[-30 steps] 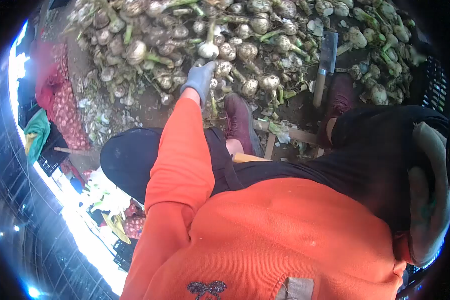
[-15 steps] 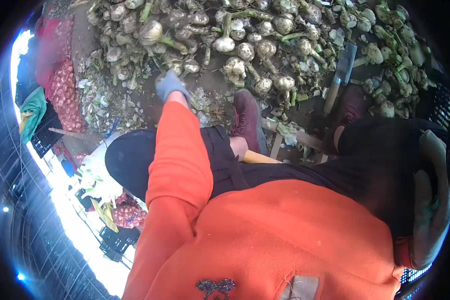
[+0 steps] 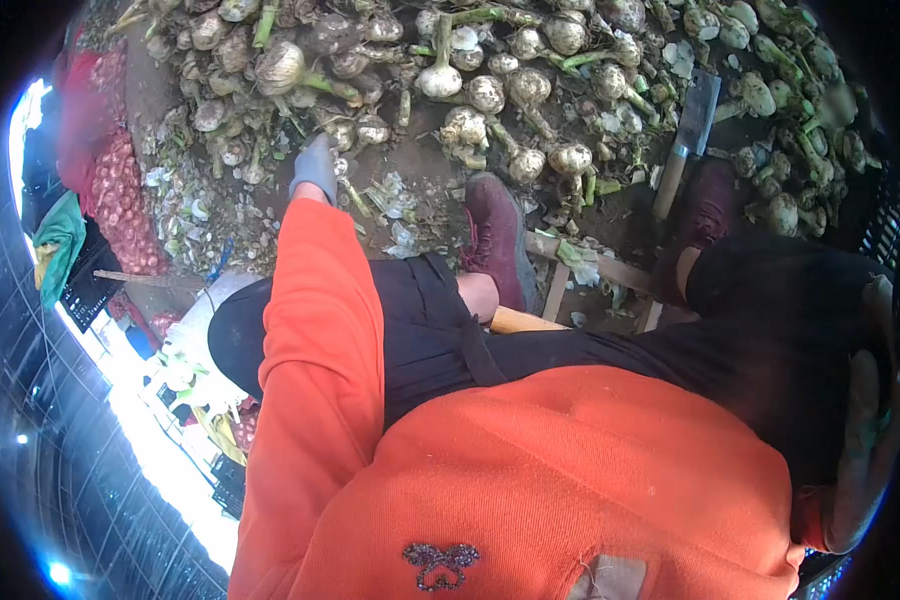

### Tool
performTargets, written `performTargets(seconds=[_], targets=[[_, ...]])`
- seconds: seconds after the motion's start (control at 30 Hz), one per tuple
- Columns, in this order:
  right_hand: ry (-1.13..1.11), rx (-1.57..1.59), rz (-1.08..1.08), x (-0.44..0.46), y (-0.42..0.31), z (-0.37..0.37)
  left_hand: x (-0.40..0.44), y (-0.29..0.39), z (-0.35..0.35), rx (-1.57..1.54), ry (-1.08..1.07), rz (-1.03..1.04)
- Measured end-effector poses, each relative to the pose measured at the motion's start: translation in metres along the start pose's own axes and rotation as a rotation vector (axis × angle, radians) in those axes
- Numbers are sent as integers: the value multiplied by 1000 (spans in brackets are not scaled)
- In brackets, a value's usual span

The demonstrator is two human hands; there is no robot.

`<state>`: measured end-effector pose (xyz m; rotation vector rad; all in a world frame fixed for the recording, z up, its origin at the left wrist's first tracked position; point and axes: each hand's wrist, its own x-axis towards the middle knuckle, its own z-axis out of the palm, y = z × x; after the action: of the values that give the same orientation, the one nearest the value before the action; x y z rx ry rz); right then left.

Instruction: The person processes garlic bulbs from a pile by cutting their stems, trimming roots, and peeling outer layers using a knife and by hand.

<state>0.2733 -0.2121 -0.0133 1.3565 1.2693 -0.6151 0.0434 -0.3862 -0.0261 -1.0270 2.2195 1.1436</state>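
Note:
My left hand [image 3: 316, 167], in a grey glove, is low over the ground at the near edge of a heap of garlic bulbs [image 3: 470, 95] with stems. Its fingers look closed beside a few small bulbs [image 3: 341, 133], and what is in them, if anything, is hidden. At the far right, stretched by the lens, my right hand [image 3: 875, 400] lies by my thigh, gloved, with thumb and fingers apart. Nothing shows between them. A cleaver [image 3: 692, 130] with a wooden handle lies on the ground between the garlic and my shoe.
Loose skins and scraps [image 3: 205, 210] litter the ground at left, beside red net sacks of bulbs [image 3: 127, 200]. My maroon shoes [image 3: 495, 235] stand near a wooden frame [image 3: 610, 270]. A dark plastic crate [image 3: 885, 215] is at the right edge.
My left hand has shifted slightly left and back from the bulbs, uncovering some of them. The view has tilted a little. My right hand stays by my thigh.

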Motion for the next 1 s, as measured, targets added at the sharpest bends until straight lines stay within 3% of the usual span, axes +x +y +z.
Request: performTargets(seconds=[0.1, 0.13, 0.17, 0.2, 0.3, 0.37, 0.47, 0.57, 0.63, 0.7, 0.77, 0.83, 0.87, 0.97, 1.0], targets=[[67, -14, 37, 2, -4, 4, -20, 12, 12, 264, 21, 140], [73, -13, 43, 2, -5, 5, -35, 20, 25, -13, 49, -32], [79, -13, 49, 2, -7, 7, -27, 14, 21, 309, 68, 66], [70, -9, 53, 3, -6, 7, -22, 2, 21, 316, 5, 94], [77, -26, 34, 36, -3, 56, -28, -8, 36, 157, -323, -31], [108, -28, 43, 54, -2, 82, -87, 24, 57, -148, -410, -88], [176, -5, 94, 64, -4, 102, -102, 32, 60, -319, -540, -115], [203, -6, 87, 62, -5, 94, -64, 3, 45, -251, -392, -229], [163, -63, -12, 50, -6, 78, -29, -34, 25, -131, -167, -151], [210, -41, 51, 51, -11, 83, -10, -51, 16, 487, -30, -102], [193, -9, 65, 52, -8, 85, 14, -78, 8, 483, 73, -146], [119, 44, 17, 63, -5, 85, 43, -101, 5, -151, 134, -267], [79, 64, -7, 64, -1, 83, -26, -47, 28, -70, 287, -375], [31, 85, -28, 49, 1, 68, 19, -77, 10, 94, 384, -520], [67, 64, 10, 17, -3, 31, 17, -75, 10, -58, 429, -506]])
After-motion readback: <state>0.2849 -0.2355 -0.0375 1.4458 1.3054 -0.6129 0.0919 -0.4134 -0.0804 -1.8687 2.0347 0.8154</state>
